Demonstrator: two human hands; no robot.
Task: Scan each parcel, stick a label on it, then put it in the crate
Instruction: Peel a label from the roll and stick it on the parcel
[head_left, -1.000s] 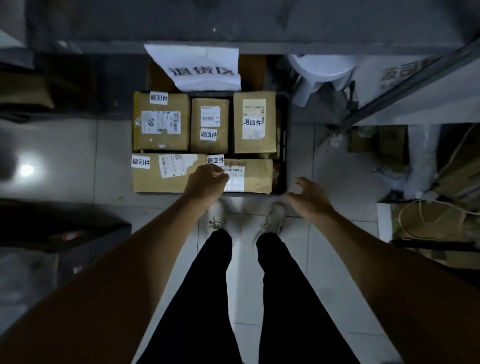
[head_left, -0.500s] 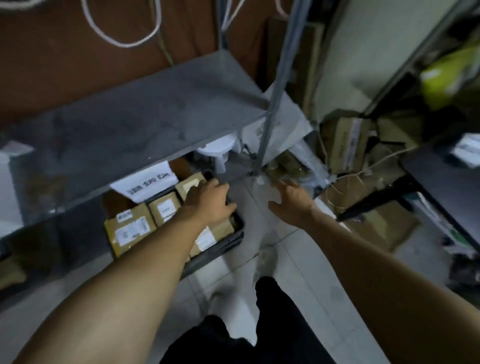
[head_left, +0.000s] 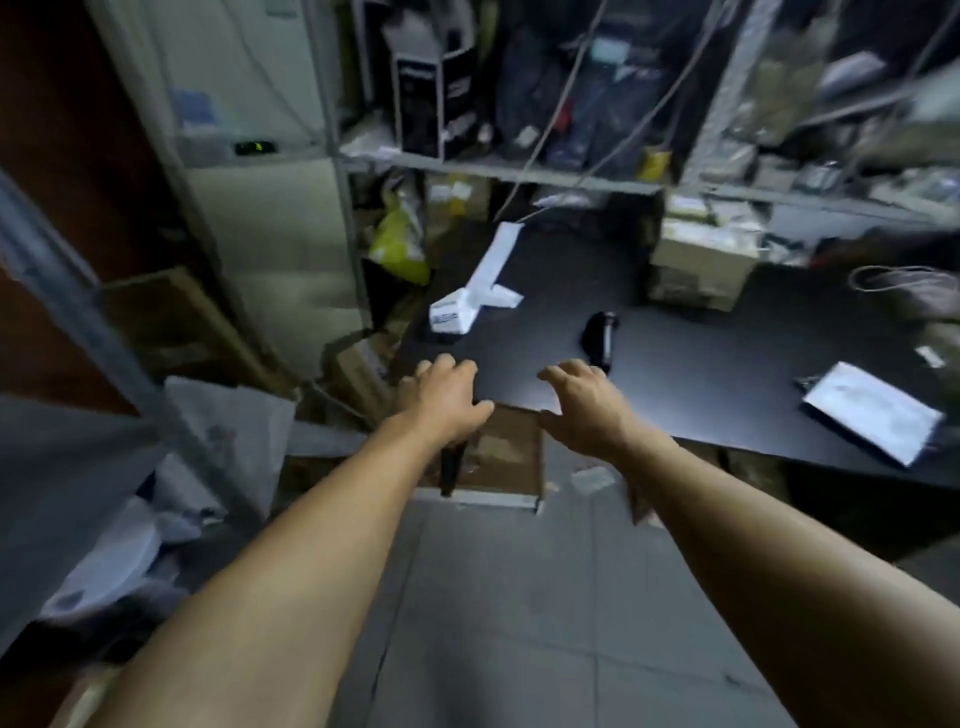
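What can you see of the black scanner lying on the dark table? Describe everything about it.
The scanner is a small black handheld device that looks like plastic, with a thicker rounded head at its far end and a slimmer handle pointing toward the person. It lies flat on the black table, near the front edge, apart from other items. Neither hand holds it; the right hand hovers just in front of its handle, fingers spread. Blur hides finer details.

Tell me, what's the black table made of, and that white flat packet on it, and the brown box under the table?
The table looks like smooth board with a matte black coating, giving a faint sheen; wood or laminate, I can't tell. The white packet looks like a plastic mailing bag, because it lies flat and slightly glossy. The box looks like plain brown cardboard, dull and papery.
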